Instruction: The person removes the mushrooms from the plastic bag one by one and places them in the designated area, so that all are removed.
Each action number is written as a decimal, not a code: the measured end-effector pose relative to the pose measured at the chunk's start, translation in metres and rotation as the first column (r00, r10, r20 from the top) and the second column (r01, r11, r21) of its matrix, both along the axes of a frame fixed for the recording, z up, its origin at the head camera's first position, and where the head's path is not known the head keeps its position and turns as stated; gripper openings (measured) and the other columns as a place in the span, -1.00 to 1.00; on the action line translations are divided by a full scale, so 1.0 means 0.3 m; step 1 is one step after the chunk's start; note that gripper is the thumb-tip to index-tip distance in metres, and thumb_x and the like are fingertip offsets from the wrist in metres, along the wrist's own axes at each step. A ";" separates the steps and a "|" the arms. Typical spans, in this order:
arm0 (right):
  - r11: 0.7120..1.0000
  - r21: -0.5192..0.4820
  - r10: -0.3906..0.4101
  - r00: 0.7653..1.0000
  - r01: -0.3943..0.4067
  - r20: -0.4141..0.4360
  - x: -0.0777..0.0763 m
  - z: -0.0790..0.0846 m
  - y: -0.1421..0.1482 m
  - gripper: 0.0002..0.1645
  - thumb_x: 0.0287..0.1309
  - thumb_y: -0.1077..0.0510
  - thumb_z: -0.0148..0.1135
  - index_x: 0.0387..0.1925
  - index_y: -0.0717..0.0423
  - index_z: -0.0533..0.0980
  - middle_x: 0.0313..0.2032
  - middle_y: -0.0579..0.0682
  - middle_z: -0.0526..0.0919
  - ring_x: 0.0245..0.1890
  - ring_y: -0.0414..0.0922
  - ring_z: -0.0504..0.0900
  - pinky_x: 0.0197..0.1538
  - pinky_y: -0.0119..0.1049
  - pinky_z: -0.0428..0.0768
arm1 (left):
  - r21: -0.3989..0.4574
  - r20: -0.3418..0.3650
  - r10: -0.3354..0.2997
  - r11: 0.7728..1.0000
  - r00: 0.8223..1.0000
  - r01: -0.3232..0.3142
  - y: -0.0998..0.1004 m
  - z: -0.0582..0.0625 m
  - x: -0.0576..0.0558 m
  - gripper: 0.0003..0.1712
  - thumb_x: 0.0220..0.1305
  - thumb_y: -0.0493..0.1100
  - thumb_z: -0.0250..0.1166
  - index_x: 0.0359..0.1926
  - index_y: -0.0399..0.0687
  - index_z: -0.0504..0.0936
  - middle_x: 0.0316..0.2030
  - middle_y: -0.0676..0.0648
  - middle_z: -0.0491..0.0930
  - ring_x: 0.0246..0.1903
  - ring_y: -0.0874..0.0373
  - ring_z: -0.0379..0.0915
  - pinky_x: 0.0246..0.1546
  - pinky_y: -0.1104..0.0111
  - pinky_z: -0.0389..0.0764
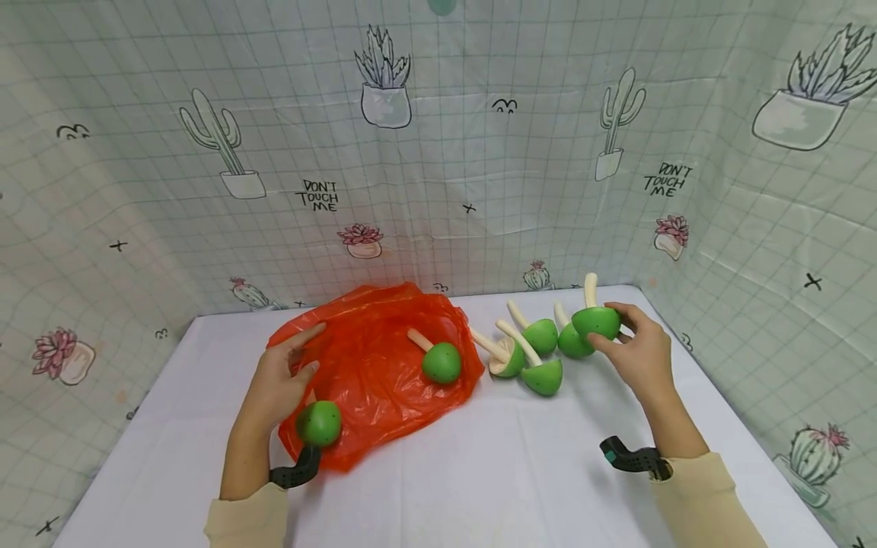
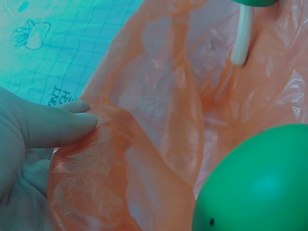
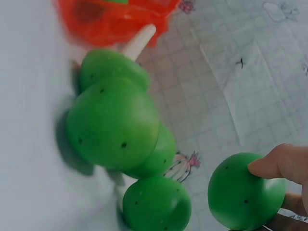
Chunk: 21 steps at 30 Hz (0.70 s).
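My left hand (image 1: 275, 384) holds the left edge of an open red plastic bag (image 1: 377, 380); in the left wrist view the thumb (image 2: 62, 129) lies over the bag's film. Two toy mushrooms with green caps and pale stems are at the bag: one mushroom (image 1: 441, 363) inside near its right side, another mushroom (image 1: 320, 423) at the front left, close to the left wrist. Raised at the right, my right hand (image 1: 644, 352) grips a green mushroom (image 1: 596, 323) by its cap, thumb on one side, stem pointing up.
Several more green mushrooms (image 1: 543, 376) lie bunched on the white table (image 1: 473, 479) between the bag and my right hand. A patterned cloth (image 1: 438, 175) with cactus drawings hangs behind and along both sides. Each wrist wears a black strap (image 1: 633, 459).
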State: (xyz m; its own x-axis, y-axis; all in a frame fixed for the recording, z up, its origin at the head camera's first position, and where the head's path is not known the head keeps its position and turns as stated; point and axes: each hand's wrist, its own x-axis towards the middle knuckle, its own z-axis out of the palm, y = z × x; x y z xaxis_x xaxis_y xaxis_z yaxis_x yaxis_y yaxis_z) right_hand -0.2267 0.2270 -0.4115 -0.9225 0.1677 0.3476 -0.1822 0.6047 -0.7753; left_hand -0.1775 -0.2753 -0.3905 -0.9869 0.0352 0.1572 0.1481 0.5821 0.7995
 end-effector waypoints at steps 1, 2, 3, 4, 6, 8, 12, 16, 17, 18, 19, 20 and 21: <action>1.000 0.003 -0.010 1.000 0.010 0.005 -0.004 -0.008 0.008 -0.32 0.19 0.31 0.48 0.32 0.39 0.48 0.29 0.37 0.55 0.36 0.30 0.49 0.26 0.11 0.56 | 0.002 0.000 -0.002 1.000 1.000 0.002 0.000 0.000 0.000 -0.31 0.46 -0.49 0.18 0.56 -0.16 0.36 0.45 -0.33 0.38 0.41 -0.37 0.33 0.35 -0.16 0.43; 1.000 0.006 -0.021 1.000 0.021 0.010 -0.008 -0.016 0.015 -0.31 0.19 0.31 0.48 0.32 0.39 0.48 0.30 0.37 0.55 0.36 0.31 0.49 0.27 0.13 0.56 | 0.004 0.001 -0.003 1.000 1.000 0.003 0.001 -0.001 0.000 -0.31 0.46 -0.49 0.18 0.56 -0.15 0.36 0.45 -0.33 0.38 0.41 -0.37 0.33 0.35 -0.16 0.43; 0.999 0.006 -0.031 0.999 0.031 0.013 -0.011 -0.023 0.022 -0.32 0.19 0.32 0.48 0.32 0.40 0.48 0.30 0.38 0.55 0.36 0.31 0.49 0.27 0.14 0.56 | 0.005 0.001 -0.003 1.000 1.000 0.003 0.001 -0.001 0.000 -0.31 0.46 -0.49 0.18 0.56 -0.15 0.36 0.45 -0.33 0.38 0.41 -0.37 0.33 0.34 -0.15 0.43; 0.999 0.001 -0.041 0.999 0.041 0.015 -0.015 -0.030 0.029 -0.32 0.19 0.33 0.47 0.32 0.40 0.47 0.30 0.38 0.54 0.36 0.31 0.49 0.28 0.16 0.55 | 0.006 0.001 -0.004 1.000 1.000 0.004 0.001 -0.001 0.000 -0.31 0.46 -0.49 0.18 0.56 -0.15 0.36 0.45 -0.33 0.38 0.41 -0.37 0.34 0.34 -0.15 0.44; 0.998 -0.005 -0.059 0.998 0.059 0.018 -0.021 -0.043 0.038 -0.31 0.18 0.34 0.47 0.32 0.41 0.47 0.30 0.39 0.54 0.36 0.32 0.48 0.29 0.17 0.55 | 0.005 -0.004 -0.005 1.000 1.000 0.005 0.000 -0.001 0.000 -0.31 0.46 -0.50 0.17 0.56 -0.15 0.36 0.45 -0.33 0.38 0.40 -0.37 0.35 0.33 -0.14 0.44; 0.997 -0.015 -0.078 0.997 0.078 0.018 -0.023 -0.056 0.044 -0.31 0.17 0.35 0.46 0.32 0.41 0.47 0.30 0.39 0.54 0.36 0.31 0.48 0.30 0.18 0.54 | 0.004 -0.002 -0.002 1.000 1.000 0.002 -0.001 -0.003 0.002 -0.31 0.46 -0.50 0.18 0.56 -0.15 0.36 0.45 -0.33 0.38 0.40 -0.37 0.34 0.33 -0.14 0.45; 0.993 -0.025 -0.112 0.993 0.113 0.032 -0.029 -0.079 0.059 -0.30 0.17 0.33 0.44 0.35 0.39 0.47 0.32 0.37 0.54 0.38 0.27 0.48 0.31 0.17 0.53 | 0.007 0.011 0.004 1.000 1.000 -0.004 -0.002 -0.004 0.005 -0.30 0.46 -0.49 0.18 0.56 -0.14 0.36 0.46 -0.33 0.36 0.41 -0.37 0.32 0.33 -0.15 0.45; 0.988 -0.039 -0.144 0.986 0.148 0.080 -0.032 -0.090 0.079 -0.27 0.20 0.31 0.41 0.40 0.35 0.43 0.36 0.37 0.49 0.40 0.26 0.44 0.35 0.17 0.51 | 0.013 0.009 0.001 1.000 1.000 -0.001 -0.004 -0.003 0.004 -0.31 0.47 -0.49 0.17 0.56 -0.14 0.36 0.47 -0.31 0.35 0.43 -0.36 0.30 0.34 -0.16 0.43; 0.987 -0.040 -0.154 0.984 0.159 0.093 -0.034 -0.093 0.084 -0.26 0.20 0.31 0.40 0.40 0.35 0.43 0.37 0.37 0.48 0.40 0.26 0.44 0.35 0.17 0.51 | 0.014 0.006 -0.001 1.000 1.000 0.001 -0.004 -0.002 0.004 -0.31 0.47 -0.49 0.17 0.56 -0.14 0.36 0.47 -0.31 0.35 0.43 -0.35 0.30 0.34 -0.15 0.44; 0.985 -0.040 -0.165 0.981 0.170 0.104 -0.034 -0.097 0.090 -0.26 0.20 0.31 0.39 0.41 0.34 0.43 0.37 0.37 0.48 0.40 0.25 0.44 0.36 0.17 0.51 | 0.014 0.001 -0.003 1.000 1.000 0.003 -0.005 -0.002 0.003 -0.31 0.47 -0.49 0.17 0.56 -0.14 0.36 0.48 -0.30 0.35 0.43 -0.35 0.30 0.34 -0.15 0.44; 0.983 -0.036 -0.173 0.978 0.179 0.116 -0.035 -0.101 0.094 -0.26 0.20 0.31 0.38 0.41 0.34 0.42 0.36 0.38 0.48 0.40 0.25 0.44 0.36 0.17 0.51 | 0.015 -0.004 -0.005 1.000 1.000 0.005 -0.006 -0.002 0.002 -0.31 0.47 -0.49 0.16 0.56 -0.15 0.36 0.48 -0.30 0.35 0.43 -0.35 0.30 0.35 -0.15 0.43; 0.982 -0.029 -0.182 0.975 0.187 0.125 -0.036 -0.107 0.099 -0.26 0.20 0.31 0.38 0.41 0.34 0.42 0.36 0.38 0.49 0.39 0.25 0.44 0.35 0.15 0.52 | 0.016 -0.006 -0.006 1.000 1.000 0.006 -0.006 -0.002 0.001 -0.31 0.47 -0.49 0.16 0.56 -0.15 0.36 0.48 -0.30 0.35 0.43 -0.35 0.30 0.34 -0.15 0.44; 0.981 -0.024 -0.189 0.973 0.194 0.133 -0.038 -0.113 0.103 -0.26 0.19 0.31 0.38 0.40 0.34 0.43 0.34 0.39 0.51 0.38 0.24 0.45 0.35 0.11 0.53 | 0.017 -0.005 -0.007 1.000 1.000 0.007 -0.005 -0.001 0.001 -0.31 0.47 -0.50 0.16 0.56 -0.15 0.36 0.47 -0.31 0.35 0.43 -0.36 0.30 0.34 -0.15 0.44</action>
State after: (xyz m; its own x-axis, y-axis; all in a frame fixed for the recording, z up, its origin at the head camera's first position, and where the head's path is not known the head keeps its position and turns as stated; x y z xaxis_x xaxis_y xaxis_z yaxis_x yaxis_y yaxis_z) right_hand -0.2382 0.2580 -0.4455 -0.9088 0.3556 0.2181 0.0371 0.5896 -0.8068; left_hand -0.1772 -0.2767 -0.3909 -0.9858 0.0397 0.1629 0.1565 0.5671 0.8086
